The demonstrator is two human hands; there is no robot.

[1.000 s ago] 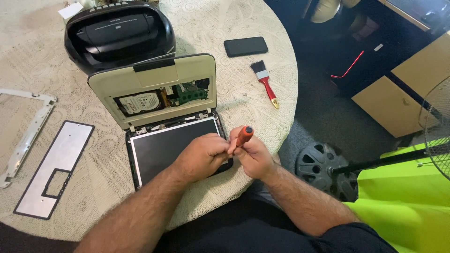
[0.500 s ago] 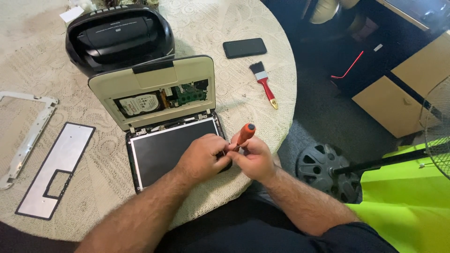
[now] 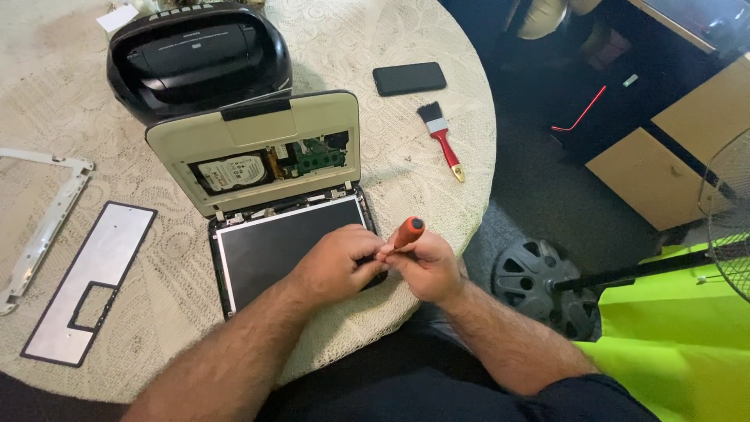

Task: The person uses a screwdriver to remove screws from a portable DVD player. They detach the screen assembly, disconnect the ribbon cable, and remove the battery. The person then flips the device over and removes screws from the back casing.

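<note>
**Open laptop, screwdriver at its right corner**

Near the surface's (image 3: 437,47) left edge: a pale frame (image 3: 39,215) and a flat silver panel (image 3: 87,283), apart from everything else. Toward the far edge, a black player (image 3: 199,59). Just before it, the laptop (image 3: 266,187), opened flat near the near edge, base tipped up with drive and green board bared, dark screen lying toward the body. Probably light but fragile: thin, stiff shell, glass face, exposed parts best left untouched; safest held by the rims or the hinge side, never by the screen face.

Left hand (image 3: 336,262) resting curled on the screen's near right corner, fingers pressed together, steadying. Right hand (image 3: 426,266) touching it, closed around the screwdriver (image 3: 408,231), orange handle poking up, tip hidden between the hands. Handle likely grippy, rigid, light.

Further right, toward the right edge: a black phone (image 3: 409,78) and a red-handled brush (image 3: 441,141), well apart from the hands.
</note>
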